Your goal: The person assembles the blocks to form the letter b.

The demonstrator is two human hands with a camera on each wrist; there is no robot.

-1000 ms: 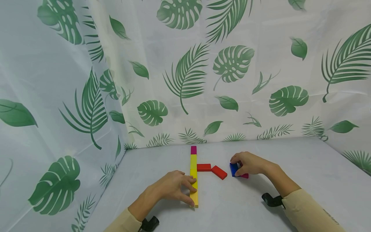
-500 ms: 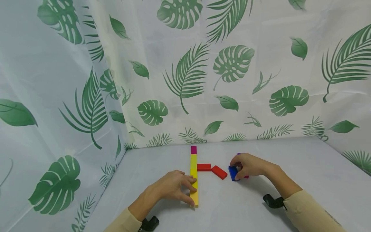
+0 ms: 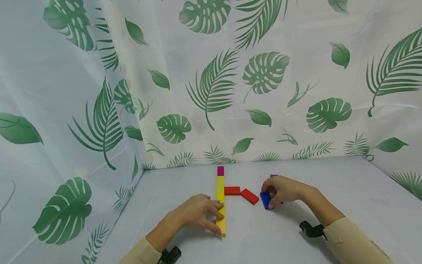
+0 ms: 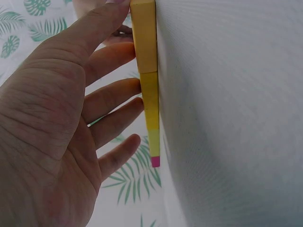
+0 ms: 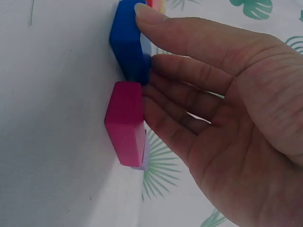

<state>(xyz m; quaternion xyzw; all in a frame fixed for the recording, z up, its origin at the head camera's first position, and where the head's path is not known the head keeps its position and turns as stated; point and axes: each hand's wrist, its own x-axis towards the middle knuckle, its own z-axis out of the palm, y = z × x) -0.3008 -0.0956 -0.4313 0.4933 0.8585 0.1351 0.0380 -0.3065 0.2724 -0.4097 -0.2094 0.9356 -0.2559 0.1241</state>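
My left hand [image 3: 197,209] rests with loosely spread fingers on a straight row of yellow blocks [image 3: 220,198]. In the left wrist view the thumb lies at the near end of the orange-yellow block [image 4: 145,40], and fingertips meet the row's upper face. A magenta block [image 3: 220,171] ends the row at the far side. My right hand [image 3: 286,187] pinches a blue block [image 3: 265,201] between thumb and fingers, right of two red blocks. In the right wrist view a pink block [image 5: 124,123] sits close beside the blue one, under the other fingers.
One red block [image 3: 232,191] abuts the yellow row at a right angle. A second red block [image 3: 249,197] slants from its end towards the blue one. Part of a purple block [image 3: 273,176] shows behind the right hand. Leaf-printed curtains [image 3: 211,91] enclose the white table [image 3: 250,238].
The right hand has drawn the blue block a little towards me and turned it slightly. The purple block has come into view behind that hand. The left hand stays where it was.
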